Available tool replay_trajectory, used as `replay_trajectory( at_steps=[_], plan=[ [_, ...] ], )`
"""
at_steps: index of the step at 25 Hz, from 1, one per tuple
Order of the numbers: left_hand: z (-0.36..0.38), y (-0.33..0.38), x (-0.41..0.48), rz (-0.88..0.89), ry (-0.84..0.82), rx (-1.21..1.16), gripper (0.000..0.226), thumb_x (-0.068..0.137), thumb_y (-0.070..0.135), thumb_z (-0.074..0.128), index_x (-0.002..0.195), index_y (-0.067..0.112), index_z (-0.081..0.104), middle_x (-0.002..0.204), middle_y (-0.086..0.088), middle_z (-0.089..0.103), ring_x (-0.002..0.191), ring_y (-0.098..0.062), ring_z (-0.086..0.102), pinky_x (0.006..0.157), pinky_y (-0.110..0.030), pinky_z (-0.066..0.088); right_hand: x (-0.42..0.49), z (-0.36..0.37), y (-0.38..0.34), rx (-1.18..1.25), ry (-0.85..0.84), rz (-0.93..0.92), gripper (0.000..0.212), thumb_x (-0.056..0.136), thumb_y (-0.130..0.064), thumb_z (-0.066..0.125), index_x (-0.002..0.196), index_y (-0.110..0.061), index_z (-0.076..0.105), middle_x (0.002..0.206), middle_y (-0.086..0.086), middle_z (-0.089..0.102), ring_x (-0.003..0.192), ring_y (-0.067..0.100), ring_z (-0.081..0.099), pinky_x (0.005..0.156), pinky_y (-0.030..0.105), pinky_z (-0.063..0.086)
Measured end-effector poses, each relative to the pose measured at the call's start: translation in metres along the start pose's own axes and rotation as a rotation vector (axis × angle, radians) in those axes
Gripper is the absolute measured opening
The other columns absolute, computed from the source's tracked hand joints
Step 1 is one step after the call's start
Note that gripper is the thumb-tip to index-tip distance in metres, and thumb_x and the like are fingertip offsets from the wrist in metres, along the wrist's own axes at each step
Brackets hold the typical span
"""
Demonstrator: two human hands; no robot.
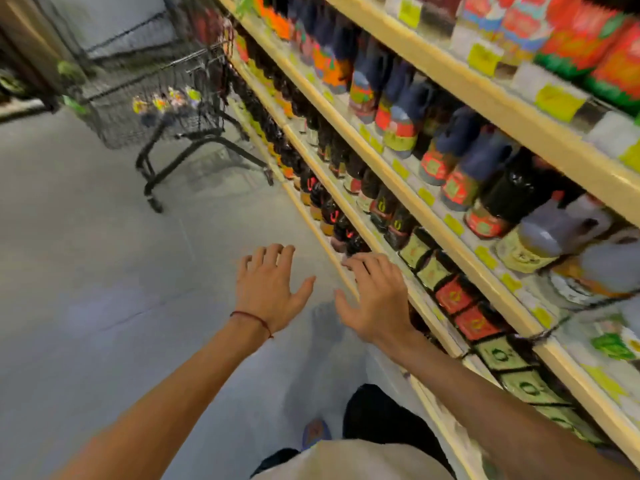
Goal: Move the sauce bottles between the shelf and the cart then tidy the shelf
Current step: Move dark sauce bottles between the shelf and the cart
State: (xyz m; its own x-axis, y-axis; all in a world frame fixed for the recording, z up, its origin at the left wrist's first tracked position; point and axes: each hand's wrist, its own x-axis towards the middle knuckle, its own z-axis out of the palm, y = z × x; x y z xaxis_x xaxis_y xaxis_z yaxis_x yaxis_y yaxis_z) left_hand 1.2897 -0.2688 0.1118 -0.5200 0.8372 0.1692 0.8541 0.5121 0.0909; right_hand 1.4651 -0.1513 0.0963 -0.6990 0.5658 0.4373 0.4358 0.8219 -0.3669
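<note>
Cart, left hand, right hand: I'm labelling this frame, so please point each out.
cart (114, 128): head view, wire basket side.
left hand (268, 289): head view, back of the hand.
right hand (375, 296): head view, back of the hand.

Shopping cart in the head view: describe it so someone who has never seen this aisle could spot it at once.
Follow the shelving on the right to its far end, upper left in the picture. There a dark wire-mesh cart stands on the grey floor close beside it. Alone among everything here it has wheels, and a few bright-labelled bottles sit in its basket.
</note>
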Motion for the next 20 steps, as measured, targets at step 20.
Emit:
replay_trajectory(
  at_steps=[20],
  plan=[
    [0.012, -0.306, 0.338, -0.501, 0.067, 0.032, 0.063, 0.087, 0.069, 0.037, 0.128, 0.024, 0.051, 0.122, 0.002, 0.054, 0.108, -0.024, 0.053, 0.085, -0.041, 0.044, 0.495, 0.278, -0.066, 0.101, -0.197, -0.267, 0.04, 0.077, -0.043, 0.068, 0.106, -0.017, 0.07, 0.108, 0.001, 0.067, 0.107, 0.026, 0.059, 0.089, 0.04, 0.044]
  ],
)
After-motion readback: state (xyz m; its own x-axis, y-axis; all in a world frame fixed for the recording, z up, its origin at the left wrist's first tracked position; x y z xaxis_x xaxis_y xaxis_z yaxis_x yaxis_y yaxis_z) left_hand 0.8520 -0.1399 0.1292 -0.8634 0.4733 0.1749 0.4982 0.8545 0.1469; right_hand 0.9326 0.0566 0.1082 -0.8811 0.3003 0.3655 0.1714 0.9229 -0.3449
